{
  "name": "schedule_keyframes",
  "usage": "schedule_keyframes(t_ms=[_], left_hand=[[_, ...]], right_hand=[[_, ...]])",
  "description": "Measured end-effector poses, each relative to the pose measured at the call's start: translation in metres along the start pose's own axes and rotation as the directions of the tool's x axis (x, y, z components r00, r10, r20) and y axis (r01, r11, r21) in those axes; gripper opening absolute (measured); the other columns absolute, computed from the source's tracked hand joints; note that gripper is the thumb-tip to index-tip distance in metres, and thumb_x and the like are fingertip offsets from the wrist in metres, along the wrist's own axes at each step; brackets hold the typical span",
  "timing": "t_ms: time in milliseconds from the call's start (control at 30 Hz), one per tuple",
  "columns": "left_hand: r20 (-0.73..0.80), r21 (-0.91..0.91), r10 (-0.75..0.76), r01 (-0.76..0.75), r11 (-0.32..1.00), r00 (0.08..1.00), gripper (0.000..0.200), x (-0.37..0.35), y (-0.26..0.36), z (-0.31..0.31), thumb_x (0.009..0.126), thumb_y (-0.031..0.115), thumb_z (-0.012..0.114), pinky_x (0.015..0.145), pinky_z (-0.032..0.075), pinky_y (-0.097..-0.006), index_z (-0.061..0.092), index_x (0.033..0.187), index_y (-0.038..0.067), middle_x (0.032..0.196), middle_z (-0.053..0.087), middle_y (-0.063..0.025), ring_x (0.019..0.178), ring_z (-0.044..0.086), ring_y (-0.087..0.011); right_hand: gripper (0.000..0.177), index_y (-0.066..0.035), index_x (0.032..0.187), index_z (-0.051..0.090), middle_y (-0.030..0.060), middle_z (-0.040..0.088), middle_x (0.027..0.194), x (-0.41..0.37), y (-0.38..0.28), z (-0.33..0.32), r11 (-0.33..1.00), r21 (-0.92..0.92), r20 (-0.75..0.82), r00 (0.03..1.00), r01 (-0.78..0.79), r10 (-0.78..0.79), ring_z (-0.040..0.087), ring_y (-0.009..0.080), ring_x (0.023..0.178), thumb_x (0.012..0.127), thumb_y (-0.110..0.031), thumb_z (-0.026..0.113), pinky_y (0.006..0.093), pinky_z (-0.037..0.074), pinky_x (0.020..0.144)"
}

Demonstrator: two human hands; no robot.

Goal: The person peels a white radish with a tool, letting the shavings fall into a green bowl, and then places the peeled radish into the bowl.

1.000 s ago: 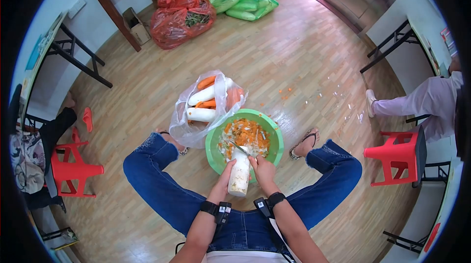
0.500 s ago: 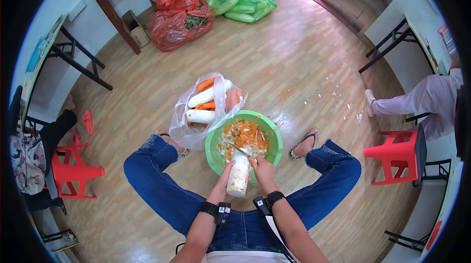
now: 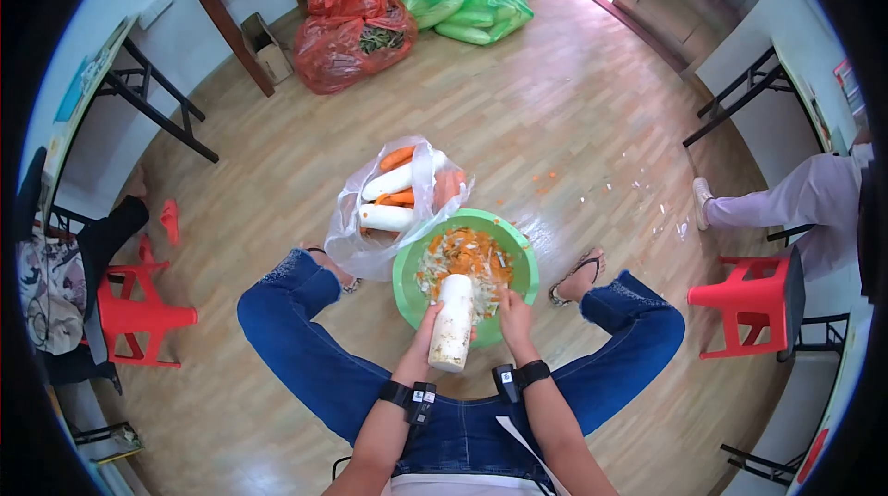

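Note:
My left hand (image 3: 426, 333) is wrapped around a white radish (image 3: 452, 320), which stands tilted over the near rim of a green basin (image 3: 530, 285). The lower end of the radish still has stained, brownish skin, and its upper part is smooth and white. Orange and white peelings (image 3: 474, 252) lie in the basin. To the right of the radish and apart from it, my right hand (image 3: 515, 318) is closed over the basin. The peeler in it is mostly hidden now. Behind the basin, a clear plastic bag (image 3: 356, 254) holds carrots (image 3: 397, 159) and white radishes (image 3: 388, 218).
Scraps (image 3: 585, 199) dot the wooden floor beyond the basin. Red (image 3: 351, 52) and green bags (image 3: 472, 11) of vegetables stand at the back. Red stools (image 3: 740, 294) are on both sides. Another person's leg (image 3: 777, 200) shows at right, and a seated person (image 3: 111, 232) at left.
My right hand has moved off the radish to the right, and the blade that lay across its top no longer shows. My left hand keeps its hold. The view has shifted slightly.

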State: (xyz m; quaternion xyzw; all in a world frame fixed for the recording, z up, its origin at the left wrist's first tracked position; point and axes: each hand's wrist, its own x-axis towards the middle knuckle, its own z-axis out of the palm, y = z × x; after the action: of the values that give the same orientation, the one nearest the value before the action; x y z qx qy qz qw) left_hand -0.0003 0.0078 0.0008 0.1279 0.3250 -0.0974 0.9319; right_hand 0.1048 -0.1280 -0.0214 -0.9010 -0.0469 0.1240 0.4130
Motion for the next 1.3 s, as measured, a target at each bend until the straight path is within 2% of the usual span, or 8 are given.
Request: schedule_keyframes(t_ms=[100,200,500,633,700,1000,1200,1300], left_hand=[[-0.001,0.031,0.007,-0.007,0.999,1.000,0.056,-0.001,0.001,-0.002,0.084,0.045,0.036,0.056,0.053,-0.0348,0.041,0.115,-0.002,0.088,0.059,-0.0211,0.069,0.062,-0.0292],[0.000,-0.024,0.033,-0.033,0.999,0.999,0.056,0.000,0.000,0.003,0.084,0.045,0.036,0.057,0.053,-0.0348,0.041,0.114,-0.002,0.087,0.059,-0.0212,0.069,0.062,-0.0289],[0.026,0.084,-0.043,0.040,0.996,0.999,0.059,-0.012,0.004,0.017,0.083,0.048,0.033,0.059,0.053,-0.0354,0.041,0.115,-0.002,0.088,0.058,-0.0214,0.070,0.062,-0.0284],[0.021,0.057,-0.032,0.030,0.998,0.999,0.060,-0.003,0.003,0.004,0.083,0.048,0.033,0.058,0.053,-0.0352,0.041,0.116,-0.002,0.087,0.059,-0.0211,0.070,0.062,-0.0285],[0.049,0.004,-0.017,0.017,1.000,0.999,0.060,0.000,0.003,0.002,0.083,0.048,0.033,0.058,0.053,-0.0352,0.040,0.116,-0.002,0.087,0.059,-0.0211,0.070,0.062,-0.0286],[0.073,0.060,-0.048,0.044,0.997,0.996,0.058,-0.004,0.002,0.004,0.083,0.047,0.033,0.059,0.053,-0.0355,0.042,0.114,-0.002,0.085,0.059,-0.0202,0.069,0.062,-0.0278],[0.017,0.031,-0.024,0.023,0.999,1.000,0.059,-0.001,0.004,0.003,0.082,0.049,0.033,0.059,0.053,-0.0351,0.042,0.114,-0.001,0.086,0.059,-0.0192,0.069,0.062,-0.0274],[0.050,-0.007,-0.013,0.013,1.000,0.999,0.054,0.002,0.001,-0.001,0.083,0.045,0.037,0.058,0.053,-0.0357,0.045,0.112,0.001,0.087,0.059,-0.0194,0.070,0.062,-0.0286]], right_hand=[[0.040,-0.006,0.073,0.056,0.0174,0.055,0.058,-0.012,-0.015,-0.005,0.959,-0.198,0.182,0.969,0.201,-0.166,0.055,0.0347,0.055,0.084,-0.043,0.044,0.0441,0.041,0.050],[0.036,-0.005,0.070,0.054,0.0157,0.054,0.056,-0.017,-0.028,-0.007,0.958,-0.216,0.220,0.966,0.187,-0.139,0.055,0.0332,0.055,0.084,-0.038,0.048,0.0411,0.040,0.049],[0.041,-0.004,0.068,0.055,0.0158,0.054,0.055,-0.013,-0.021,-0.005,1.000,-0.005,0.045,0.999,-0.020,0.020,0.054,0.0342,0.053,0.084,-0.041,0.046,0.0428,0.040,0.049],[0.039,-0.004,0.067,0.054,0.0159,0.054,0.055,-0.016,-0.030,-0.008,1.000,0.026,0.031,1.000,-0.003,0.002,0.054,0.0339,0.053,0.084,-0.039,0.047,0.0423,0.040,0.049],[0.039,-0.005,0.066,0.053,0.0159,0.053,0.054,-0.020,-0.035,-0.009,0.963,-0.169,0.162,0.969,0.212,-0.184,0.054,0.0343,0.052,0.084,-0.039,0.047,0.0425,0.040,0.048],[0.039,-0.004,0.067,0.051,0.0160,0.053,0.055,-0.011,-0.017,0.000,0.999,-0.039,0.051,0.998,0.028,-0.026,0.053,0.0345,0.052,0.085,-0.039,0.045,0.0412,0.039,0.046],[0.040,-0.005,0.067,0.050,0.0149,0.052,0.053,-0.022,-0.041,-0.007,0.976,-0.133,0.193,0.970,0.173,-0.146,0.053,0.0331,0.050,0.085,-0.040,0.045,0.0419,0.038,0.045],[0.040,-0.005,0.067,0.051,0.0143,0.052,0.051,-0.018,-0.033,0.001,0.977,-0.129,0.121,0.980,0.172,-0.156,0.053,0.0320,0.049,0.084,-0.041,0.046,0.0419,0.039,0.044]])
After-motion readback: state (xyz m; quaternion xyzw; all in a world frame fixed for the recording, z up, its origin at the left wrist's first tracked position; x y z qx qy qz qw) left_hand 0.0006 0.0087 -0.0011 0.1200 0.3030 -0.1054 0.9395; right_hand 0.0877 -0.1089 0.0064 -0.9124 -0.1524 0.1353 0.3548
